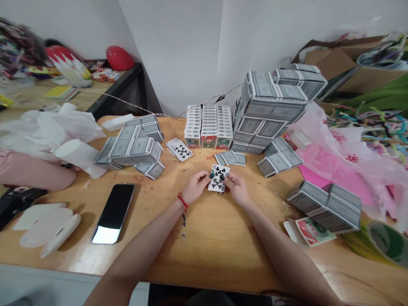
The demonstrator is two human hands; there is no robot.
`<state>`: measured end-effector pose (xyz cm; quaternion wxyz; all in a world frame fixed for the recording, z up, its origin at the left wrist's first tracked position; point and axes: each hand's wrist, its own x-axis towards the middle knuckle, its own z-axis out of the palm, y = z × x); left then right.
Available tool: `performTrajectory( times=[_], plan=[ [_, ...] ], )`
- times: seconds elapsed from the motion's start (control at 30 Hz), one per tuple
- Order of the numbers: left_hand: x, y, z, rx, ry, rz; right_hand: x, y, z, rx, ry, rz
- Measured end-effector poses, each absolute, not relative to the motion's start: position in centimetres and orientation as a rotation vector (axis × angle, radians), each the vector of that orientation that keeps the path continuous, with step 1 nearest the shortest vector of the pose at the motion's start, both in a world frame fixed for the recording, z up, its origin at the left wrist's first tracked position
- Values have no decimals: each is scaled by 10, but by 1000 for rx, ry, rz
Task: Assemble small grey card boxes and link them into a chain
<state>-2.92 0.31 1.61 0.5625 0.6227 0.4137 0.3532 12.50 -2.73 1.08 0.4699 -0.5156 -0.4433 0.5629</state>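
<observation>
With pinched fingers, my left hand (196, 187) and right hand (236, 188) held a white, black-clubbed rectangular paper card (217, 182), seemingly for steadiness, near grey-patterned rectangular paper cards (230, 157).

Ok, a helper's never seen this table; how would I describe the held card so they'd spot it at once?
At the wooden table, look between the left hand and the right hand. There is the ten of clubs, face showing. Unlike the face-down cards just beyond and the face-up cards farther left, it is pinched under both thumbs.
</observation>
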Motion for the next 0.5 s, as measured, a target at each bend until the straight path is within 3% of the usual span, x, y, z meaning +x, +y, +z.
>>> performTrajectory(
  times=[0.5],
  plan=[
    [-19,-5,9,1700,1208,877,124,-28,5,-1223,-1068,1390]
  ],
)
